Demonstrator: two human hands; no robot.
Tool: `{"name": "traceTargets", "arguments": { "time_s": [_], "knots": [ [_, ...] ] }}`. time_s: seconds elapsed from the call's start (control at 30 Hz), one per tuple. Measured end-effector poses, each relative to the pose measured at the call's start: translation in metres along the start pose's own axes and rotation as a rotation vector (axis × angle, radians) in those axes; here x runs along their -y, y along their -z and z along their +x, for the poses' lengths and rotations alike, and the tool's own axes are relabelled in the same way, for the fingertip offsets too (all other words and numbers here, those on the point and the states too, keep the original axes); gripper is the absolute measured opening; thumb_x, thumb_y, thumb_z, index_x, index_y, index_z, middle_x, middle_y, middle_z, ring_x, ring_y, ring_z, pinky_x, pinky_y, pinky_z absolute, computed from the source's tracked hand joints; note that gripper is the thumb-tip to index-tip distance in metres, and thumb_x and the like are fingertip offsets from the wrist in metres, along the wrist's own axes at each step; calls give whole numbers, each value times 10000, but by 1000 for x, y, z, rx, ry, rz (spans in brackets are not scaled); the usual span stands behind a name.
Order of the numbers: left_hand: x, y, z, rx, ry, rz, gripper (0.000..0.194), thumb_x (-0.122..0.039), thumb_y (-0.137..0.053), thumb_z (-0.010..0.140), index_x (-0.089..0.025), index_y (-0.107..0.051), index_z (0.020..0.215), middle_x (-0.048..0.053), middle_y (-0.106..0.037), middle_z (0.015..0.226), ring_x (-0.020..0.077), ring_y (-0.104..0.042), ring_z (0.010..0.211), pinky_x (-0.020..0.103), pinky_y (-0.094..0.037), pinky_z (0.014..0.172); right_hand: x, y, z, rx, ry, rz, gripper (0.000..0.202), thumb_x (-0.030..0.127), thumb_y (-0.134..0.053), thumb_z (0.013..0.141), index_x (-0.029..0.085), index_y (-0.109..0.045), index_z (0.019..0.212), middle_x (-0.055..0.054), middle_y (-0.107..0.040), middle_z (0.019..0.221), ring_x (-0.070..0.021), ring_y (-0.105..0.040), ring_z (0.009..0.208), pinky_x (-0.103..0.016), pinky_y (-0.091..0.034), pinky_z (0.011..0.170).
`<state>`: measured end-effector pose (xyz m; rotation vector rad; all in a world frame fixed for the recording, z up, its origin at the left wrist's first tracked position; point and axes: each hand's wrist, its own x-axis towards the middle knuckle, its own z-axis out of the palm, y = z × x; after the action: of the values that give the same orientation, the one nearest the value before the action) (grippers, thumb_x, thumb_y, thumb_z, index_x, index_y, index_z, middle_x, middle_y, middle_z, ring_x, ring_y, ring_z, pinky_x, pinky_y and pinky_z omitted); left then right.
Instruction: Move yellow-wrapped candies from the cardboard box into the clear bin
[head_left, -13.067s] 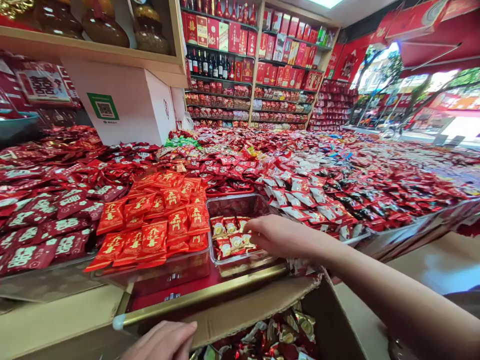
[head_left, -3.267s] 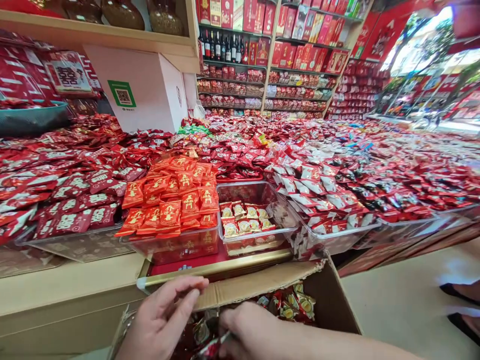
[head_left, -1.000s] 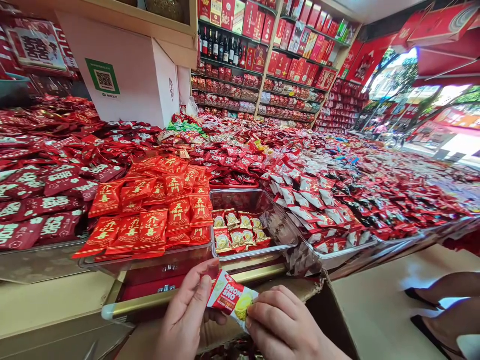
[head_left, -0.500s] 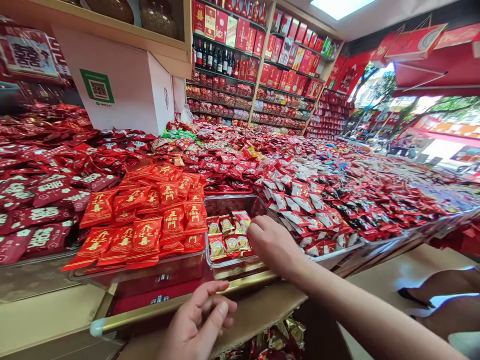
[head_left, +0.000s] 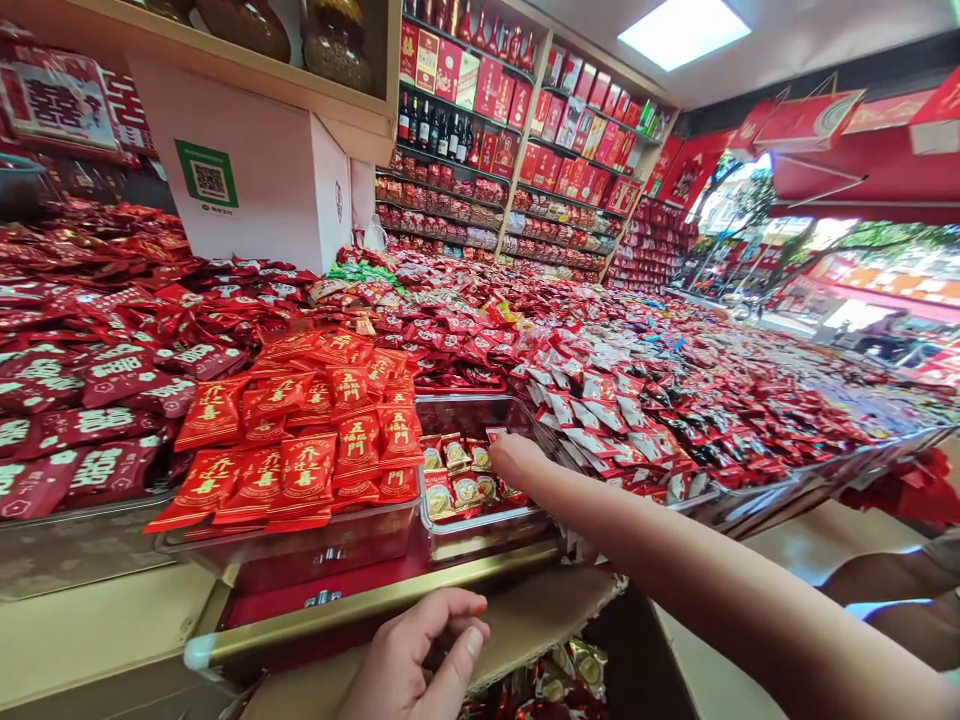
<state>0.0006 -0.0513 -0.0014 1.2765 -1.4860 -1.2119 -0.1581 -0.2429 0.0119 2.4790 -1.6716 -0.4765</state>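
1. Since a moment ago, our right hand (head_left: 516, 462) has sunk deeper into the clear tray (head_left: 480, 520), fingers hidden, so we cannot tell its grip.
2. Our left hand (head_left: 409, 665) rests loosely open and empty on the cardboard box (head_left: 540, 620).
3. That tray holds 2 short rows of gold-and-red sweets (head_left: 457, 475); more fill the box below.

My right hand (head_left: 517, 462) reaches into the clear tray (head_left: 480, 410), but its fingertips are hidden behind the hand itself, so I cannot tell whether they grip a sweet packet (head_left: 450, 490). My left hand (head_left: 416, 665) is cut off by the bottom edge. The cardboard box (head_left: 525, 625) runs out of view below. Print on the far shelf boxes (head_left: 525, 90) is too small to read.
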Motion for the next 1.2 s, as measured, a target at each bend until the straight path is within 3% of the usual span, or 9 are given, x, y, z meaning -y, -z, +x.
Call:
{"name": "traceTargets", "arguments": {
  "time_s": [0.33, 0.63, 0.73, 0.9, 0.97, 1.0, 1.07, 1.13, 1.2],
  "knots": [
    [-8, 0, -1, 9, 25, 8, 231, -374, -507, 770, -231, -630, 904, 31, -697, 800, 213, -641, 760, 292, -488, 692, -2, 5, -5, -58, -13, 46, 239, 253, -490, 869, 126, -540, 1065, -75, -581, 1040, -175, -580, 898, -364, -500, 757],
    [-11, 3, -1, 23, 28, 38, 219, -374, -507, 778, -235, -624, 901, 37, -706, 826, 229, -652, 791, 333, -503, 734, -7, 5, -3, -64, -33, 101, 212, 262, -474, 875, 129, -558, 1017, -64, -582, 1023, -164, -577, 871, -352, -495, 738],
    [-9, 4, 0, 44, 59, 13, 214, -379, -511, 789, -237, -607, 916, 33, -708, 856, 221, -651, 817, 332, -503, 752, -9, 15, -8, -90, -41, 126, 203, 184, -412, 885, 112, -575, 984, -99, -579, 1005, -180, -583, 861, -328, -477, 714],
    [-7, 4, -1, 61, 83, -121, 182, -330, -538, 806, -236, -602, 949, 17, -705, 876, 163, -651, 798, 266, -507, 732, -3, 52, -63, -186, 15, 193, 260, 118, -378, 837, 121, -572, 1010, -141, -570, 1017, -223, -566, 904, -315, -422, 733],
    [-12, 5, -5, 9, 77, -248, 157, -277, -577, 783, -230, -619, 926, 6, -717, 829, 146, -658, 754, 237, -515, 696, 0, 67, -103, -220, 179, 336, 222, 217, -418, 848, 143, -593, 962, -96, -608, 952, -192, -558, 876, -287, -404, 759],
    [-17, 5, -7, -17, 65, -314, 136, -251, -596, 765, -231, -635, 894, -5, -722, 787, 137, -660, 719, 226, -518, 676, 1, 70, -124, -146, 316, 464, 199, 209, -436, 835, 161, -611, 917, -53, -632, 873, -159, -566, 796, -253, -407, 723],
    [-26, 8, -13, 50, 49, -403, 82, -228, -603, 744, -222, -673, 786, -14, -718, 687, 127, -649, 622, 216, -516, 605, 4, 65, -161, 169, 582, 676, 227, 152, -434, 824, 206, -635, 913, 4, -661, 833, -114, -578, 724, -198, -411, 670],
    [-33, 9, -19, 300, 116, -337, 133, -245, -578, 745, -209, -694, 690, 1, -714, 625, 142, -640, 571, 232, -508, 556, 10, 42, -185, 428, 715, 700, 276, 97, -443, 798, 216, -653, 933, -2, -686, 838, -120, -599, 721, -193, -413, 631],
    [-30, 8, -24, 573, 220, -32, 171, -262, -551, 745, -225, -705, 680, 3, -723, 637, 166, -647, 580, 243, -494, 532, 21, 6, -192, 529, 696, 562, 265, 89, -465, 764, 169, -667, 915, -63, -696, 815, -163, -618, 704, -225, -412, 577]
  ]
}}
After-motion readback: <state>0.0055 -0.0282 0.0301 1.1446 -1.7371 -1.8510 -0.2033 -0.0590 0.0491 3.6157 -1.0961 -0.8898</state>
